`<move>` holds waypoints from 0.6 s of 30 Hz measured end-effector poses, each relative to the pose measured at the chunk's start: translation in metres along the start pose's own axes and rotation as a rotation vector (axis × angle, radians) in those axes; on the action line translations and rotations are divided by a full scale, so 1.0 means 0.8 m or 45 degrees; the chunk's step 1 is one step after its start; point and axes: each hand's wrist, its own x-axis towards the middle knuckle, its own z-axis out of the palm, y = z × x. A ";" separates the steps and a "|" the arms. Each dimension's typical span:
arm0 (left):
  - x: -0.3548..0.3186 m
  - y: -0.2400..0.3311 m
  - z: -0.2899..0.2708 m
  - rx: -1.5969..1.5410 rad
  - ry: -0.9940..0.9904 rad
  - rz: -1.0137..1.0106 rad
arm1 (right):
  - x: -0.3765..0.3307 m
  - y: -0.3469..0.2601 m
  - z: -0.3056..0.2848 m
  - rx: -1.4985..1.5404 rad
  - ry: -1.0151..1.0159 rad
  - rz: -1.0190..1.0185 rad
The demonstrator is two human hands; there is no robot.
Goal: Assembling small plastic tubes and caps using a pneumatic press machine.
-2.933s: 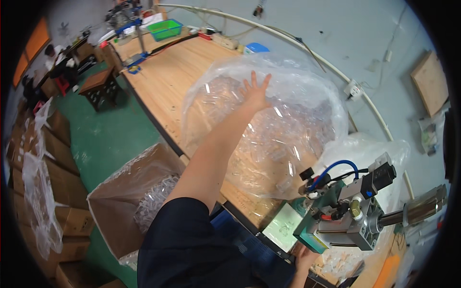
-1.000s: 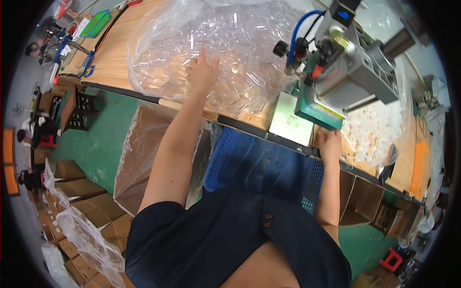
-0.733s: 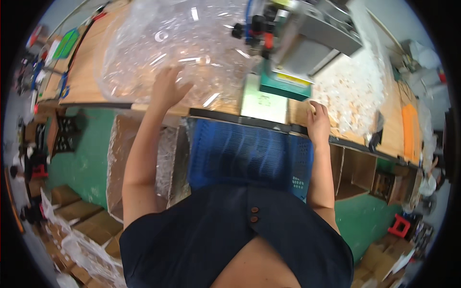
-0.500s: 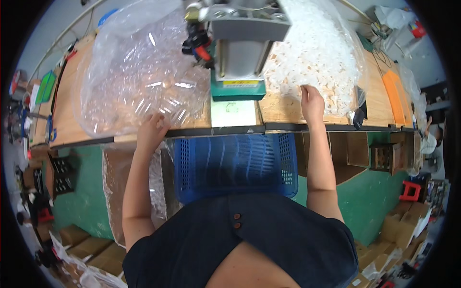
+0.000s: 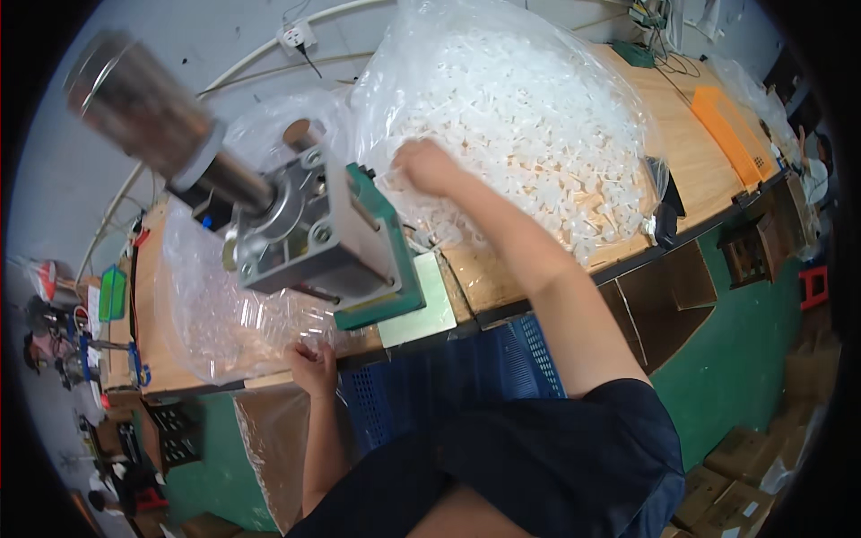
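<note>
My right hand (image 5: 426, 168) reaches far over the table to the left edge of a heap of small white plastic pieces (image 5: 529, 117) on clear film. Its fingers are bent together and slightly blurred; whatever is in them is hidden. At the table's front edge my left hand (image 5: 314, 369) is closed, fingers curled, beside a pile of clear plastic tubes (image 5: 269, 316). What it holds, if anything, I cannot make out. Between the hands stands a bench press (image 5: 327, 242) with a metal cylinder and a green block, hiding part of the tubes. A pale green sheet (image 5: 420, 305) lies beneath it.
A blue plastic basket (image 5: 538, 359) sits below the table edge in front of me. An orange basket (image 5: 728, 134) lies at the table's right. Under the table are an open cardboard box (image 5: 668, 309) and a wooden stool (image 5: 749, 255). A wall socket (image 5: 296, 36) is behind.
My view has tilted and turned. My right hand has moved from the near edge of the white pieces to the heap's far left side, behind the press. My left hand stays by the tubes.
</note>
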 end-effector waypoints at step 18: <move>-0.003 -0.007 -0.001 0.121 0.002 0.156 | -0.170 -0.027 -0.136 0.487 -0.083 0.244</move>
